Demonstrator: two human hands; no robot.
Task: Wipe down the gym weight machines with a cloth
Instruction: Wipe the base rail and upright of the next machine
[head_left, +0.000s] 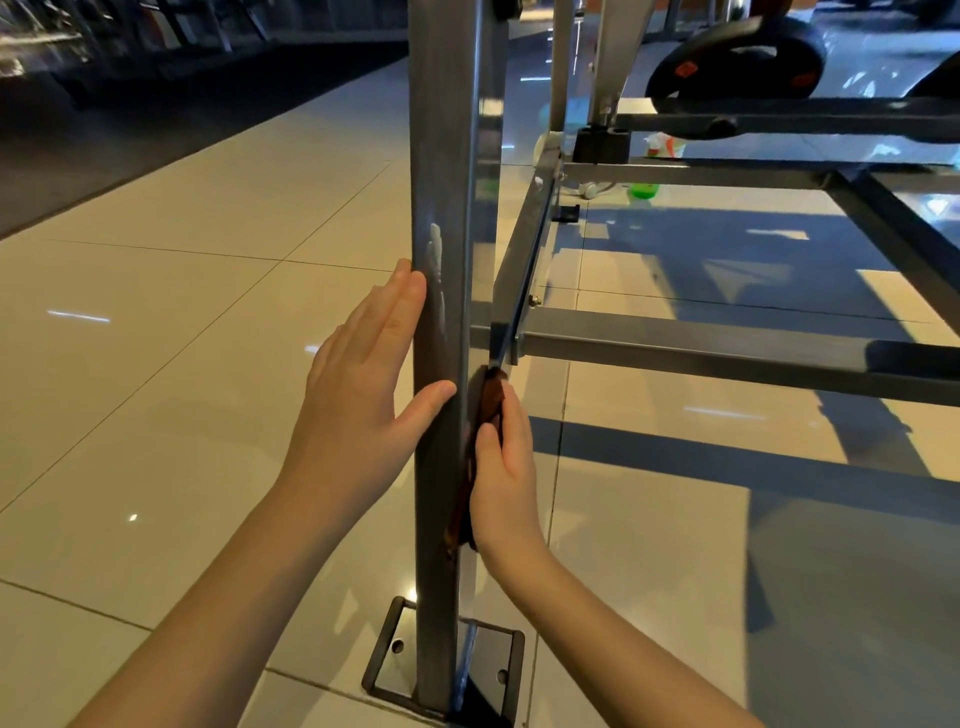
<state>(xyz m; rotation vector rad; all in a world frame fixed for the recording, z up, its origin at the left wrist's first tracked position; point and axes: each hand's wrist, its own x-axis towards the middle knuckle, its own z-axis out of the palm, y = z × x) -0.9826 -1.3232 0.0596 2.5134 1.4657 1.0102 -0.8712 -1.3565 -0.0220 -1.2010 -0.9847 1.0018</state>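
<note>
Cloth (488, 400), limp and likely light, is pressed to the right face of the post (441, 156) by the right hand (506, 467), curled round it; best held wadded in the palm. Left hand (363, 374) rests open and flat on the post's left face.

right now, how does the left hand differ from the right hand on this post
The left hand lies flat, fingers straight, on the left face of the post and holds nothing; the right hand curls round a dark cloth pressed to the right side of the post. The left hand reaches higher up the post than the right hand. Both touch the same upright post.
</note>
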